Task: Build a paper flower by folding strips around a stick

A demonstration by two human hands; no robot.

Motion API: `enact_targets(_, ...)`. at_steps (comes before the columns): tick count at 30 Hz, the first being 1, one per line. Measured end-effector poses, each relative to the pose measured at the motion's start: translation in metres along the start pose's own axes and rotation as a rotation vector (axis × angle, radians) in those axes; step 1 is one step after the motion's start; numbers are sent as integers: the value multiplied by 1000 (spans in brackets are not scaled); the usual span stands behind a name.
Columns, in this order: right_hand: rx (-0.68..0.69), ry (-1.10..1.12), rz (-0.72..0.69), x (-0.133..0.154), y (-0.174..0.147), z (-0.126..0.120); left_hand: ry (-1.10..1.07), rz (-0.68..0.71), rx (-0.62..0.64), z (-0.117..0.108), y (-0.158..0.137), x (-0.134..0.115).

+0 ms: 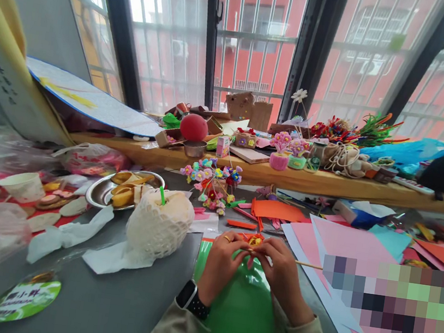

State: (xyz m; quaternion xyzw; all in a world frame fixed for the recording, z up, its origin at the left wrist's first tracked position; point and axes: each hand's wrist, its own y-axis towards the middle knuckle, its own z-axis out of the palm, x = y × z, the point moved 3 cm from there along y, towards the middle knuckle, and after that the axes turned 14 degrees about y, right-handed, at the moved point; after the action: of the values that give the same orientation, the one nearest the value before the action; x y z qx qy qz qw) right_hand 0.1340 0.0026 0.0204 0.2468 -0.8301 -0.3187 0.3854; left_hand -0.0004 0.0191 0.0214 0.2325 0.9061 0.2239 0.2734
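Observation:
My left hand (225, 260) and my right hand (279, 268) meet above a green sheet (242, 318), fingertips pinched together. Between them is a small orange and yellow craft piece (255, 240), its lower part covered by my fingers. A bit of pink shows just below the fingertips. From behind my right hand a thin stick (309, 265) sticks out to the right; whether it joins the piece is hidden. Orange paper strips (242, 224) lie just beyond my hands.
A netted coconut with a green straw (160, 221) stands left, beside a metal bowl (96, 193) of food. Coloured paper sheets (343, 244) spread at right. Pipe-cleaner flowers (214, 182) stand ahead, below a crowded wooden ledge (157, 154). A green tag (23, 301) lies front left.

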Motion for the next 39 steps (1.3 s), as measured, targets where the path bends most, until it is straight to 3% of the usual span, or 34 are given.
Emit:
enact_targets(7, 68, 42, 104, -3, -1, 2, -16, -30, 76, 3, 0, 1)
enact_targets(17, 140, 53, 123, -5, -1, 5, -53, -62, 159, 6, -1, 2)
enact_targets(29, 209, 116, 208, -7, -2, 3, -90, -72, 175, 7, -1, 3)
enact_targets(39, 169, 78, 147, -6, -1, 1, -192, -84, 200, 5, 0, 3)
